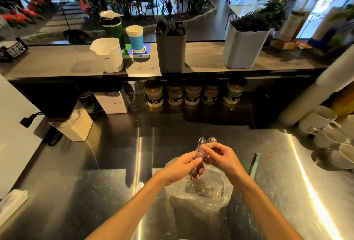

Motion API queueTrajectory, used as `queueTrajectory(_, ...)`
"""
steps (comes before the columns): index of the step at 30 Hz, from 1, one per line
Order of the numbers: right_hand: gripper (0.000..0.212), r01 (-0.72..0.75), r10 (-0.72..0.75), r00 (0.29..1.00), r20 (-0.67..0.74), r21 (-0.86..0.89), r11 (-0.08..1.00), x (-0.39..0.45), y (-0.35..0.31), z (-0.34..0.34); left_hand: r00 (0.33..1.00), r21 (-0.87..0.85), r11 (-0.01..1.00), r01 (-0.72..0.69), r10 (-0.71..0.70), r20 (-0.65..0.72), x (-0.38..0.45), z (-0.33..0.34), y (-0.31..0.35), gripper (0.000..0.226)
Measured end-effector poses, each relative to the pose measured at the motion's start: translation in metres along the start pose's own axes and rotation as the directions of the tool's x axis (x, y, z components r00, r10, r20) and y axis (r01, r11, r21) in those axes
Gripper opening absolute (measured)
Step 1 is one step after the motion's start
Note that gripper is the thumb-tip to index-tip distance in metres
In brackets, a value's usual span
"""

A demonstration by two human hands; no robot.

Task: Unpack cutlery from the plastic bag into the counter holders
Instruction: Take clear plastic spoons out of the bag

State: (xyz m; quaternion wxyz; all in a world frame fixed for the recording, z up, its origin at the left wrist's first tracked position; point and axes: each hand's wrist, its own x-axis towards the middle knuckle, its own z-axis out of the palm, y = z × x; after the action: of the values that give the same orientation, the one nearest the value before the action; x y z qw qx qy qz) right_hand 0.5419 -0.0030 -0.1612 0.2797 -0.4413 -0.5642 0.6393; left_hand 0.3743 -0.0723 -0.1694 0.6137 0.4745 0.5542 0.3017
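A clear plastic bag (210, 195) lies open on the steel counter just under my hands, with more clear cutlery dimly visible inside. My left hand (182, 169) grips a small bunch of clear plastic spoons (206, 142) by their handles, bowls pointing away from me. My right hand (222, 155) pinches the same bunch near the necks. On the raised shelf stand a white holder (109, 56), a dark grey holder (171, 48) with dark cutlery in it, and a pale grey holder (245, 46) full of black forks.
A blue paper cup (135, 36) and a green bottle (113, 27) stand behind the white holder. Several jars (191, 94) line up under the shelf. White cups (329, 136) sit stacked at right; a greenish stick (254, 165) lies right of the bag; a white canister (76, 125) stands left.
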Motion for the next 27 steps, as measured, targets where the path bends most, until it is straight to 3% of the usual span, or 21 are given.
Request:
queueTrajectory(3, 0.027, -0.054, 0.053, 0.997, 0.052, 0.006, 0.999, 0.002, -0.005, -0.003, 0.998, -0.014, 1.000, -0.001, 0.002, 0.062, -0.004, -0.004, 0.004, 0.034)
queueTrajectory(8, 0.027, -0.135, 0.118, 0.988, 0.099, 0.192, 0.972, 0.003, -0.012, -0.004, 0.993, 0.035, 0.997, -0.064, 0.061, 0.105, -0.010, -0.014, 0.008, 0.025)
queueTrajectory(12, 0.031, -0.054, 0.080, 0.991, -0.108, 0.231, 0.972, 0.010, -0.011, -0.007, 0.995, 0.074, 0.994, -0.076, 0.071, 0.067, -0.011, -0.024, 0.001, 0.023)
queueTrajectory(16, 0.022, 0.089, -0.050, 0.959, -0.280, 0.127, 0.988, 0.015, -0.015, -0.021, 0.992, 0.111, 0.993, -0.048, 0.061, -0.113, -0.011, -0.035, -0.011, 0.014)
queueTrajectory(21, 0.020, 0.141, -0.144, 0.986, -0.089, -0.037, 0.989, 0.013, -0.024, -0.014, 0.937, 0.325, 0.944, -0.065, 0.169, -0.305, -0.004, -0.049, -0.010, 0.004)
queueTrajectory(27, 0.018, 0.090, -0.080, 0.991, 0.109, -0.085, 0.992, 0.019, -0.024, 0.002, 0.924, 0.601, 0.798, -0.049, 0.264, -0.275, -0.009, -0.057, 0.009, 0.018)
